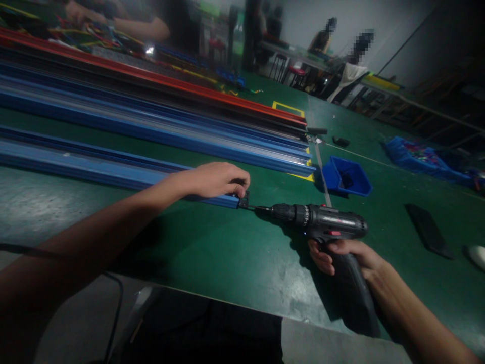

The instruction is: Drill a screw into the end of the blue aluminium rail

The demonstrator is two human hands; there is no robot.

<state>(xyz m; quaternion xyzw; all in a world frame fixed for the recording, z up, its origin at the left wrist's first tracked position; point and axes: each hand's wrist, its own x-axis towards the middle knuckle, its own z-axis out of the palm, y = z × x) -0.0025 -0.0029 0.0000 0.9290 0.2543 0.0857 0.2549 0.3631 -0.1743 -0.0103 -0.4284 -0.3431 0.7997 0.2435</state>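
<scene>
My right hand (pixel 350 255) is wrapped around the grip of a black cordless drill (pixel 322 222), held level above the green table. The drill's bit points left and meets a small black end piece (pixel 243 200) on the end of a long blue rail (pixel 113 169). My left hand (pixel 220 179) rests on top of that rail's end, fingers curled down and pinching the black end piece. The rail runs away to the left along the table.
Several long blue rails (pixel 170 129) and a red one (pixel 182 86) lie across the table behind. A blue bin (pixel 346 177) stands past the drill, a flat black piece (pixel 428 230) at right. Another person's arms (pixel 129 23) work at the far left; others sit in the background.
</scene>
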